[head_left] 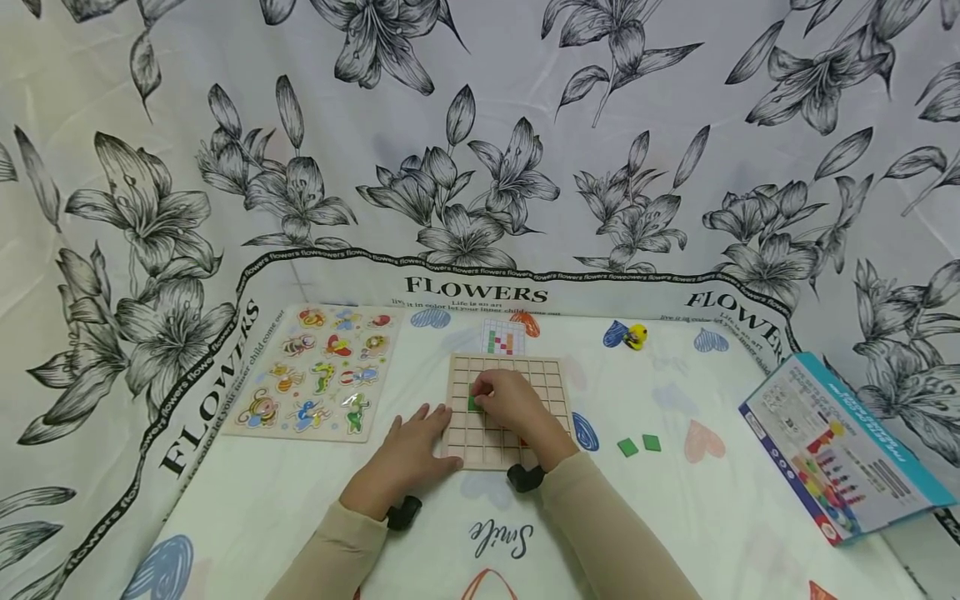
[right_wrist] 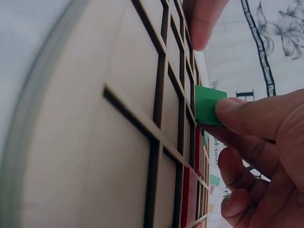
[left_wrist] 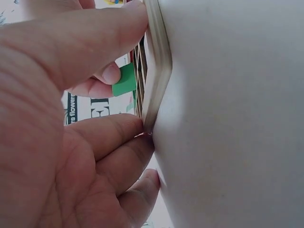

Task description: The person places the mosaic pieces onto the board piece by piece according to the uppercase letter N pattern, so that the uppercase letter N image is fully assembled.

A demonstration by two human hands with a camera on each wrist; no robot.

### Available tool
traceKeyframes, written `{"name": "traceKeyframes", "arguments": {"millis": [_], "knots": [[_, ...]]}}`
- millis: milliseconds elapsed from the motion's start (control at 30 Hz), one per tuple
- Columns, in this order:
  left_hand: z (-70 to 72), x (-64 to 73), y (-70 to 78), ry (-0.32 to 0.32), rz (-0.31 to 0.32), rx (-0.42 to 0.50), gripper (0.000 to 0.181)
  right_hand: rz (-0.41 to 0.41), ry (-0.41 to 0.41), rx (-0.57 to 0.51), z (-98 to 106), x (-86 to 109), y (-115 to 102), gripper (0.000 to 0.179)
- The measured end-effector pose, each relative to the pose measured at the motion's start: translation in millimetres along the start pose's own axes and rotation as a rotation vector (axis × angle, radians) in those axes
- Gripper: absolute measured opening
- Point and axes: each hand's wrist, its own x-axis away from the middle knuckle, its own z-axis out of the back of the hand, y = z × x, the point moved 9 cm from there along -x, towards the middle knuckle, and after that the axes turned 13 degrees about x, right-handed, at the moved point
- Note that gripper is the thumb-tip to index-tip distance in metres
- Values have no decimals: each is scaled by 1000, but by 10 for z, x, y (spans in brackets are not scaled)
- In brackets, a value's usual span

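Note:
A square wooden grid board [head_left: 465, 454] lies on the cloth in front of me. My right hand [head_left: 516, 408] is over it and pinches a green square tile [right_wrist: 208, 105] between thumb and finger. In the right wrist view the tile stands on edge at the grid, and a red tile [right_wrist: 189, 197] sits in a nearer cell. My left hand [head_left: 405, 457] rests at the board's lower left, its thumb on the near corner and its extended fingers touching the left side. The right hand hides much of the grid in the head view.
Two green tiles [head_left: 639, 445] lie right of the board. Behind it is a card with a coloured grid pattern [head_left: 502, 338]. An animal puzzle board [head_left: 315, 375] lies at left, a printed box [head_left: 840, 450] at right, and a small yellow-and-black object [head_left: 635, 337] farther back.

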Motion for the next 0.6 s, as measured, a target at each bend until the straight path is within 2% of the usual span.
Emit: {"name": "traceKeyframes", "arguments": {"millis": [333, 600], "knots": [[-2, 12, 5, 0, 1, -2, 85, 6, -6, 86, -17, 28, -30, 11], [3, 14, 10, -2, 0, -8, 85, 14, 14, 105, -18, 66, -28, 15]]}}
